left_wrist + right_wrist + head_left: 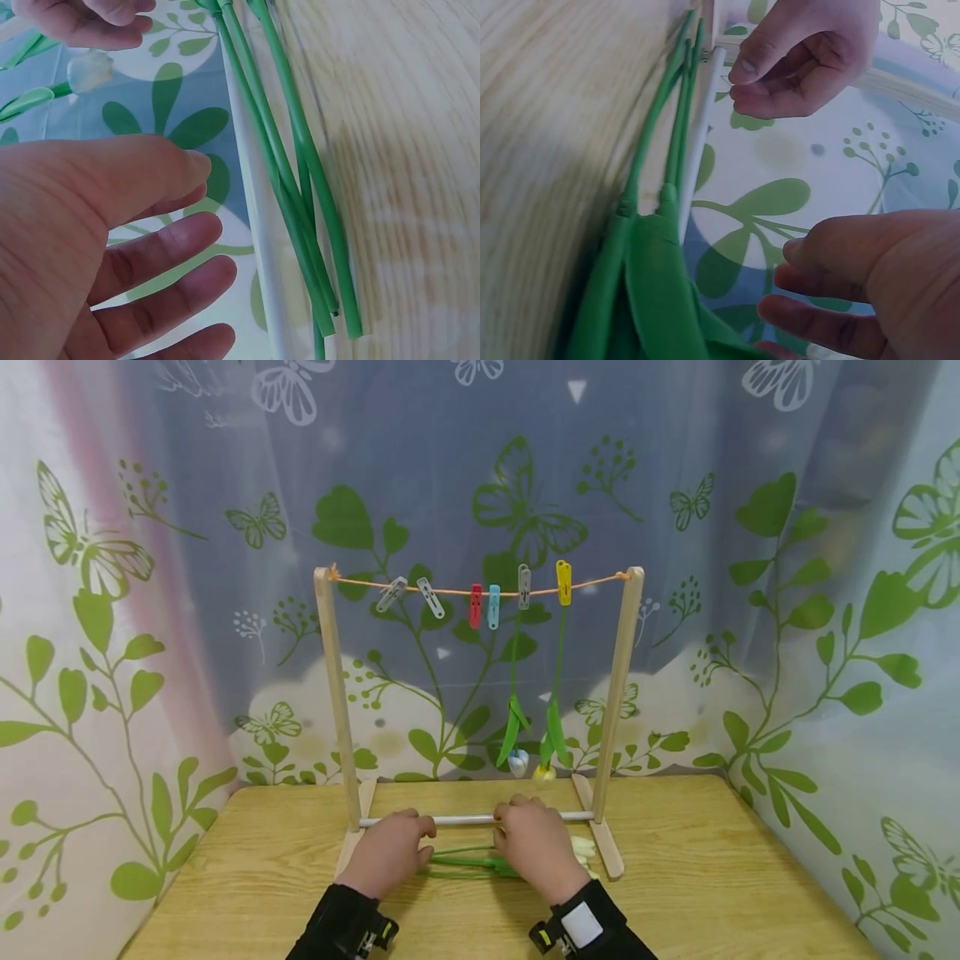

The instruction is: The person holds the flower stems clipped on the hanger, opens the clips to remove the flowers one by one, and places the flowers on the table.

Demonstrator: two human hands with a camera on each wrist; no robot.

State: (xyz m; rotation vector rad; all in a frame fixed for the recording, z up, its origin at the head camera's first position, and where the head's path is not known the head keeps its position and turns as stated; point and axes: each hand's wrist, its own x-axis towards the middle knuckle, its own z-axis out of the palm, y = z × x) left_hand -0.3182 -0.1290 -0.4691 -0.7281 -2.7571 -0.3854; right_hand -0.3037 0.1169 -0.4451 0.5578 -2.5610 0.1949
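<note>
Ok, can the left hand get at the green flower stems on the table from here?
Likely yes: the left hand holds nothing and is close to the bare ends of the green flower stems. The white crossbar runs behind them without covering them, so the way looks free.

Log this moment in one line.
left hand: open, empty | right hand: open, empty | cord: two hanging flowers | table: loose flowers

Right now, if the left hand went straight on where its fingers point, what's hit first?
Ahead of the left hand, most likely the white bar; the green stems lie past it in the left wrist view. Depth is unclear there, so the stems could come first.
</note>
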